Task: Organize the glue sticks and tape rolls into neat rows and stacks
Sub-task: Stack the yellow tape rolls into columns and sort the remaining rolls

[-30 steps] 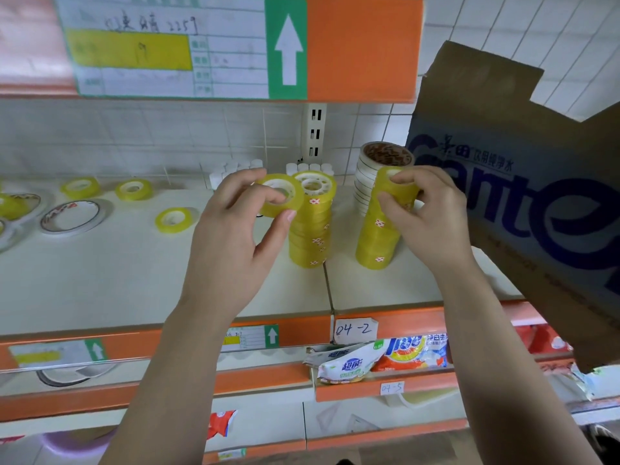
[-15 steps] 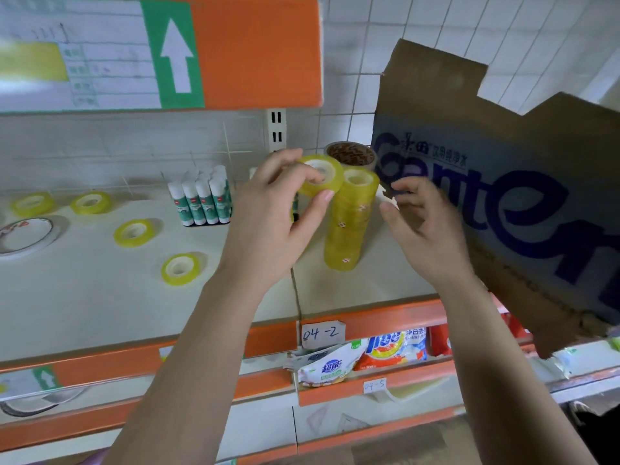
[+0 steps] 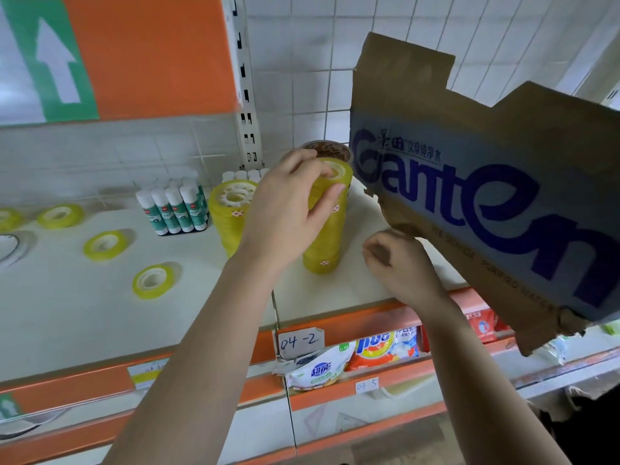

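Two stacks of yellow tape rolls stand on the white shelf (image 3: 84,313). My left hand (image 3: 292,209) grips the top yellow tape roll (image 3: 337,171) of the taller right stack (image 3: 323,250), fingers over its rim and thumb on its side. The shorter left stack (image 3: 231,209) is just left of my wrist. My right hand (image 3: 397,263) hovers to the right of the tall stack with loosely curled fingers that hold nothing. A block of upright glue sticks (image 3: 174,209) stands behind. Loose yellow rolls (image 3: 152,281) (image 3: 104,245) (image 3: 60,214) lie flat to the left.
A torn cardboard box (image 3: 486,203) hangs over the shelf's right end, close above my right hand. A brown-printed tape stack (image 3: 327,149) stands behind the tall stack. A white tape ring (image 3: 13,250) lies far left. An orange upper shelf front (image 3: 151,52) overhangs. Detergent bags (image 3: 315,367) fill the lower shelf.
My left hand brought its yellow roll right and set it onto the tall stack. My right hand let go of that stack, drew back toward me and curled. The view shifted right.
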A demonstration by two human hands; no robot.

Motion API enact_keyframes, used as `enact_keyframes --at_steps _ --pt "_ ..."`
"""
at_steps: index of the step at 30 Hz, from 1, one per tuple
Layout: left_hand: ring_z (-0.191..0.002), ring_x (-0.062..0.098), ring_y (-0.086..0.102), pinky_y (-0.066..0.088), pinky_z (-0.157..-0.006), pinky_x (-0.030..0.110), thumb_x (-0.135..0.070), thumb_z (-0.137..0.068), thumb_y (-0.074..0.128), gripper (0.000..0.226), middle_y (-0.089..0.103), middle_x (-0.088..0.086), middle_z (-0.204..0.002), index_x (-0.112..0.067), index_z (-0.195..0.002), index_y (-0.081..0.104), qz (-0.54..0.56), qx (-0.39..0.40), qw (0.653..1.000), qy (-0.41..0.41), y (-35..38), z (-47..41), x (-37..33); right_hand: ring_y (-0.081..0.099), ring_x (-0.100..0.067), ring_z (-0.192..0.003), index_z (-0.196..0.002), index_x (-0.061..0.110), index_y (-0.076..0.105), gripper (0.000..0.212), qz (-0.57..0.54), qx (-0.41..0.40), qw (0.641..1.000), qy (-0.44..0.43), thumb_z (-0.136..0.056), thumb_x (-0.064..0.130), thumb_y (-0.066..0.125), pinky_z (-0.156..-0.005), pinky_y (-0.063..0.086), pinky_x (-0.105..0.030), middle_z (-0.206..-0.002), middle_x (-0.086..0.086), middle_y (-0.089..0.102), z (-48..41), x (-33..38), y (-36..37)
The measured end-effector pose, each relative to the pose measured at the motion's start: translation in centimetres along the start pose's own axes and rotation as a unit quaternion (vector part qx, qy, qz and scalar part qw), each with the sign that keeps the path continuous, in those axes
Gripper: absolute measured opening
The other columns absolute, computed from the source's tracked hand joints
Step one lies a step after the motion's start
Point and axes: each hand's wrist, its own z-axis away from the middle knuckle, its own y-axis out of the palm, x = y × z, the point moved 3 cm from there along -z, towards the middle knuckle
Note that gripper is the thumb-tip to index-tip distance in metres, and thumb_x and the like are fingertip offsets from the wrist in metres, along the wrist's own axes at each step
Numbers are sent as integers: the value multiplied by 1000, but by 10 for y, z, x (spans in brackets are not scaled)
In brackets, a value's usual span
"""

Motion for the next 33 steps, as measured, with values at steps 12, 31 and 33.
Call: enact_keyframes --at_steps 12,31,33 --pt "-94 19 61 50 -78 36 -39 -90 63 29 68 2 -106 -15 -107 69 40 -19 999 -32 4 2 0 59 -16 -89 -90 16 68 6 2 -6 1000 -4 -86 14 64 -79 51 -35 -90 3 65 2 1 -1" --pt "-78 24 58 42 -66 29 -31 -97 56 34 62 9 -120 -9 -122 59 -9 9 1000 -24 10 3 0 57 -16 -88 -87 15 68 6 12 -17 1000 -12 -85 13 63 -77 50 -35 -88 3 65 3 3 -2" --pt "-83 27 61 45 -69 32 -31 -98 54 38 61 13 -122 -8 -128 53 -16 12 1000 -18 10 5 -2 58 -16 -88 -87 14 68 6 14 -15 1000 -13 -85 13 63 -77 50 -35 -88 3 65 3 4 -2"
